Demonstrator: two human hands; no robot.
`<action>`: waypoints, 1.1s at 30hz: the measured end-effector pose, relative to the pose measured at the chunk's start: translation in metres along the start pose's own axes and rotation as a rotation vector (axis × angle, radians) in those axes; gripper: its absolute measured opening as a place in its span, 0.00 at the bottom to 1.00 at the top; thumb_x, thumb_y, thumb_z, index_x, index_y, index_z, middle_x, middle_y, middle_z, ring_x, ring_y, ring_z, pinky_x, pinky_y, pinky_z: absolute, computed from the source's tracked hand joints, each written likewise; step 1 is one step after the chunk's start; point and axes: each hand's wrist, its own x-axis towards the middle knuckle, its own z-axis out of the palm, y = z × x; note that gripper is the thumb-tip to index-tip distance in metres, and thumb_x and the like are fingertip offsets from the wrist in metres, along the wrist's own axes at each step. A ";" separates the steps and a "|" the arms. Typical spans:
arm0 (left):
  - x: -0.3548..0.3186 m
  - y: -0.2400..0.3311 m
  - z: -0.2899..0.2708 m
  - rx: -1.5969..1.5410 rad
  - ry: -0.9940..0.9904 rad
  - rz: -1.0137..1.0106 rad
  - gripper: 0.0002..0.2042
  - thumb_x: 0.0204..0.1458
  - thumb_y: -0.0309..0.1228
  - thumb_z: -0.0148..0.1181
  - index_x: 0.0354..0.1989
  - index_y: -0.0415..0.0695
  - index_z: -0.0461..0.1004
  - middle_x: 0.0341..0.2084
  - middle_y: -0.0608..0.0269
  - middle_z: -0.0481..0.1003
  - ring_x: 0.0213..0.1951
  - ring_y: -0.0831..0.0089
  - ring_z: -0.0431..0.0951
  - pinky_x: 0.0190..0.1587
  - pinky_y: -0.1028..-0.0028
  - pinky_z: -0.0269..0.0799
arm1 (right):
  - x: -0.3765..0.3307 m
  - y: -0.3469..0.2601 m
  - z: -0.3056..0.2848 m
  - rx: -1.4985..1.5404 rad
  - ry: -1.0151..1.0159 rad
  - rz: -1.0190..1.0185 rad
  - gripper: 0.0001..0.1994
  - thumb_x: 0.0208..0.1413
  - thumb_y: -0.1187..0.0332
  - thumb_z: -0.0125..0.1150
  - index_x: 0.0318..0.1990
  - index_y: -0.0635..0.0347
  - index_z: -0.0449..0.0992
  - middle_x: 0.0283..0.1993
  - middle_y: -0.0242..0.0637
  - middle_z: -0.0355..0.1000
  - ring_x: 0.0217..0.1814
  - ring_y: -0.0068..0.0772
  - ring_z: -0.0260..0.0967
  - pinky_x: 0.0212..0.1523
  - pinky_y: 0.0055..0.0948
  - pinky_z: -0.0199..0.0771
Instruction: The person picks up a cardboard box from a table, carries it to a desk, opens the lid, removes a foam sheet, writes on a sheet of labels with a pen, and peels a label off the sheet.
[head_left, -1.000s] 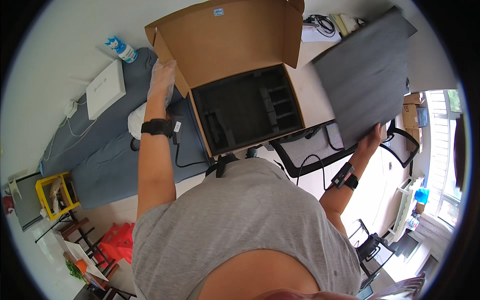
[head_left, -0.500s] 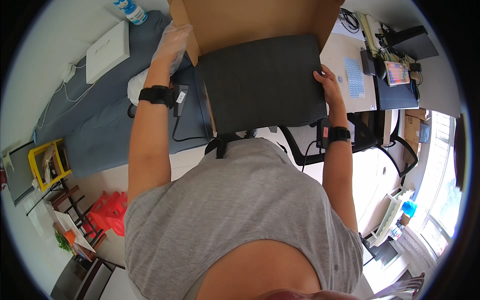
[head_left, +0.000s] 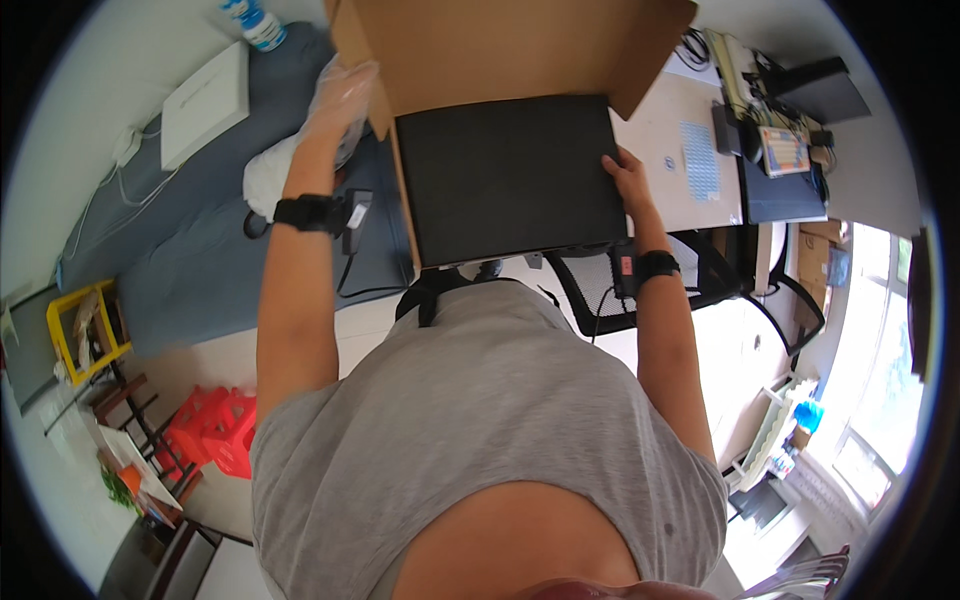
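Note:
An opened brown cardboard box (head_left: 480, 55) is in front of me, its lid raised at the far side. A flat black foam sheet (head_left: 510, 180) lies in its lower part. At the upper left my left hand (head_left: 343, 95), with clear plastic film (head_left: 330, 75) around it, is closed at the box's side flap; the film blurs its fingers. My right hand (head_left: 630, 183) is closed on the right edge of the foam sheet, thumb on top and the other fingers mostly hidden. Black bands with small boxes and cables are on both wrists.
Left, a grey-blue couch (head_left: 200, 270) bears a flat white box (head_left: 205, 105), a blue-and-white bottle (head_left: 262, 28) and a white bag (head_left: 268, 175). Right are a desk (head_left: 665, 130) with electronics and a black mesh chair (head_left: 590, 285). Red stools (head_left: 225, 425) stand lower left.
The foam sheet has dropped from a raised, slightly bowed position and lies flatter. My right hand has moved left and slightly down with its edge. My left hand has shifted slightly.

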 end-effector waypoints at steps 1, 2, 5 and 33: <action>-0.002 -0.009 -0.001 0.032 0.001 0.065 0.09 0.46 0.29 0.45 0.33 0.44 0.71 0.30 0.48 0.72 0.33 0.52 0.72 0.36 0.64 0.68 | -0.004 -0.007 0.009 -0.045 0.054 -0.003 0.14 0.49 0.72 0.54 0.45 0.65 0.69 0.34 0.37 0.71 0.33 0.21 0.66 0.35 0.22 0.67; -0.003 -0.008 0.000 0.034 0.014 0.083 0.09 0.47 0.29 0.45 0.33 0.44 0.71 0.30 0.48 0.72 0.33 0.52 0.72 0.36 0.63 0.68 | 0.003 0.003 0.009 -0.203 0.095 -0.216 0.18 0.47 0.68 0.56 0.46 0.64 0.68 0.34 0.41 0.72 0.33 0.31 0.68 0.35 0.26 0.68; -0.012 0.004 0.005 0.146 0.054 0.045 0.08 0.47 0.28 0.45 0.33 0.43 0.70 0.30 0.47 0.71 0.34 0.52 0.72 0.37 0.63 0.67 | 0.002 0.000 0.015 -0.841 0.348 -0.339 0.20 0.44 0.63 0.58 0.45 0.64 0.69 0.32 0.47 0.70 0.35 0.47 0.68 0.38 0.36 0.67; -0.028 0.047 0.000 -0.257 0.046 -0.469 0.17 0.45 0.36 0.48 0.37 0.34 0.68 0.34 0.48 0.72 0.40 0.55 0.70 0.42 0.70 0.62 | 0.027 -0.058 -0.006 -0.374 0.290 -0.392 0.32 0.43 0.64 0.59 0.57 0.60 0.54 0.45 0.48 0.67 0.44 0.42 0.68 0.44 0.33 0.67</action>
